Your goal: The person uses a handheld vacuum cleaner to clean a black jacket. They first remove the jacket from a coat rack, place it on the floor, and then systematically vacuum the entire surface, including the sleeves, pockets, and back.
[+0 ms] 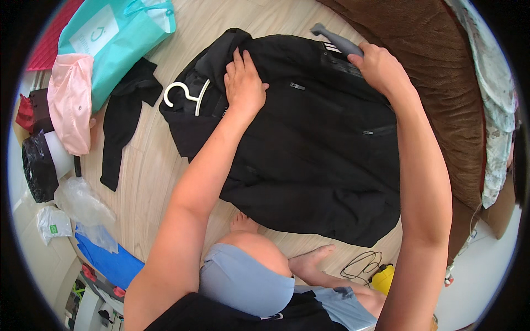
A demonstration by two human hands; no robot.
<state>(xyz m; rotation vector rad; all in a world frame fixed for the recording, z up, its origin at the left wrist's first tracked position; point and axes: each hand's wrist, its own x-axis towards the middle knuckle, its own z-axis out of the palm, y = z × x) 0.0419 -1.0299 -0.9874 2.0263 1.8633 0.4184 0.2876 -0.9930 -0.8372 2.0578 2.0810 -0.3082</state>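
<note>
A black hooded jacket (306,157) with zipped pockets lies spread on the wooden floor. The hook of a white hanger (176,93) sticks out at its collar, and the rest of the hanger is mostly hidden in the jacket. My left hand (246,85) rests flat, palm down, on the jacket near the hood, with nothing in it. At the jacket's upper right edge, my right hand (374,66) grips a grey cloth (341,42), whose free end reaches past the edge onto the floor. White stripes show on the jacket beside that cloth.
At the left lie a turquoise bag (124,37), a pink cloth item (72,99), a black garment (126,120), clear plastic bags (83,202) and a blue sheet (107,256). A brown plush cover (439,103) borders the right. A black cord (360,265) lies near my feet.
</note>
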